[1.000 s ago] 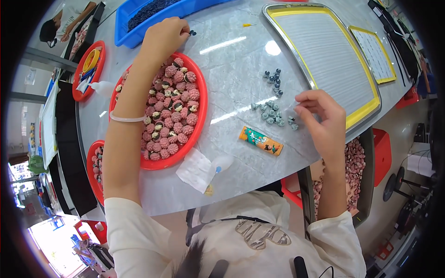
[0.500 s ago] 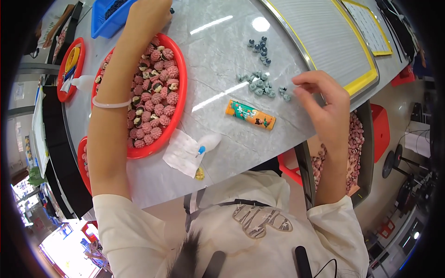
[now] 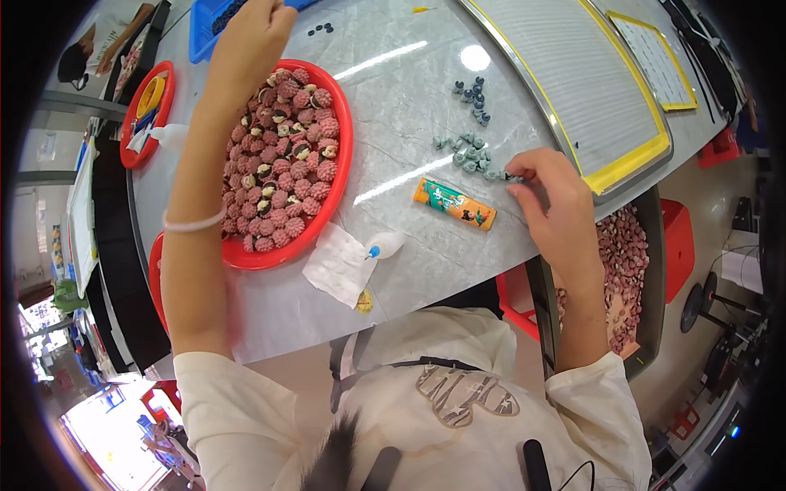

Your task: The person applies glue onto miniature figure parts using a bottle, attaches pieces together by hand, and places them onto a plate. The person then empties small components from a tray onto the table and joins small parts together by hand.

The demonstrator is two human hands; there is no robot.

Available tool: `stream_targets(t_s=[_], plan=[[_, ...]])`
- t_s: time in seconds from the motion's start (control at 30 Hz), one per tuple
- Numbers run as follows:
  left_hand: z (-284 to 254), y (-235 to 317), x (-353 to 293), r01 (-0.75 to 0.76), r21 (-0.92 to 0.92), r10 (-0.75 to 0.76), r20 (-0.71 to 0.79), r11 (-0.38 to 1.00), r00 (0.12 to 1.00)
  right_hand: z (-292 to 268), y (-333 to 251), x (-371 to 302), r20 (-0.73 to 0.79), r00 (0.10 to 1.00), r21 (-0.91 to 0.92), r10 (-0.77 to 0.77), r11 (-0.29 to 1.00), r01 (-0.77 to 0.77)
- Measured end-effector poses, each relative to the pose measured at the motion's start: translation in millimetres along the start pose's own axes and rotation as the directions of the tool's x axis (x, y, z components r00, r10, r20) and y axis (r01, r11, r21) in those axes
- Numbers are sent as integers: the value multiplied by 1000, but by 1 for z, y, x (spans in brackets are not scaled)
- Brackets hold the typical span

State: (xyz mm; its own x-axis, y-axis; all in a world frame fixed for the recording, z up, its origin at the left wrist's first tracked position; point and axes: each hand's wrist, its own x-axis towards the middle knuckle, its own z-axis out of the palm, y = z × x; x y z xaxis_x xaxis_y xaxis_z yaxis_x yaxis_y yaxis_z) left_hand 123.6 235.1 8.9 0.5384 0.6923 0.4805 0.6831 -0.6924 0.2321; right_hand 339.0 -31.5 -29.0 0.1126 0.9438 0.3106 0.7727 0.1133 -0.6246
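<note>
My left hand point(image 3: 250, 51) is curled closed, back upward, between the blue bin point(image 3: 199, 37) and the red oval basket point(image 3: 345, 155). Its fingertips are hidden. Pink ridged pieces point(image 3: 282, 172) with dark and cream parts fill the basket. On the right, my right hand point(image 3: 561, 204) pinches a small grey-green piece point(image 3: 514, 177) between thumb and index finger. Beside it lies a cluster of similar grey-green rosette-like pieces point(image 3: 473, 155). Farther back is a group of dark blue pieces point(image 3: 473, 98). An orange and green tube-shaped pack point(image 3: 454, 203) lies near my right hand.
Near the front edge, a white squeeze bottle with a blue tip point(image 3: 386, 245) lies by a white paper point(image 3: 337, 266). Several small dark pieces point(image 3: 321, 29) lie at the back. A yellow-edged tray point(image 3: 540, 65) occupies the back right. Below the table, a dark tray point(image 3: 652, 270) holds pink pieces.
My right thumb and index finger have closed on a grey-green piece at the cluster's edge. My left hand has drawn leftward, uncovering small dark pieces at the back. The view has shifted slightly.
</note>
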Motion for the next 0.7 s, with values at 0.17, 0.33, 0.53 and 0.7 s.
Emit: stream_targets(t_s=[0.17, 0.33, 0.53, 0.7], plan=[[-54, 59, -53, 336, -505, -251, 231, 795, 940, -8, -11, -8, -7, 923, 765, 385, 596, -243], [-86, 127, -121, 440, -765, -188, 400, 470, 897, -12, -27, -8, 91, 971, 929, 221, 333, -163], [-74, 178, -153, 287, -844, -264, 181, 452, 947, -4, -60, -5, 100, 995, 958, 1, 270, -96], [-64, 197, -159, 212, -874, -289, 88, 436, 953, -9, -67, -9, 59, 996, 959, -60, 280, -40]])
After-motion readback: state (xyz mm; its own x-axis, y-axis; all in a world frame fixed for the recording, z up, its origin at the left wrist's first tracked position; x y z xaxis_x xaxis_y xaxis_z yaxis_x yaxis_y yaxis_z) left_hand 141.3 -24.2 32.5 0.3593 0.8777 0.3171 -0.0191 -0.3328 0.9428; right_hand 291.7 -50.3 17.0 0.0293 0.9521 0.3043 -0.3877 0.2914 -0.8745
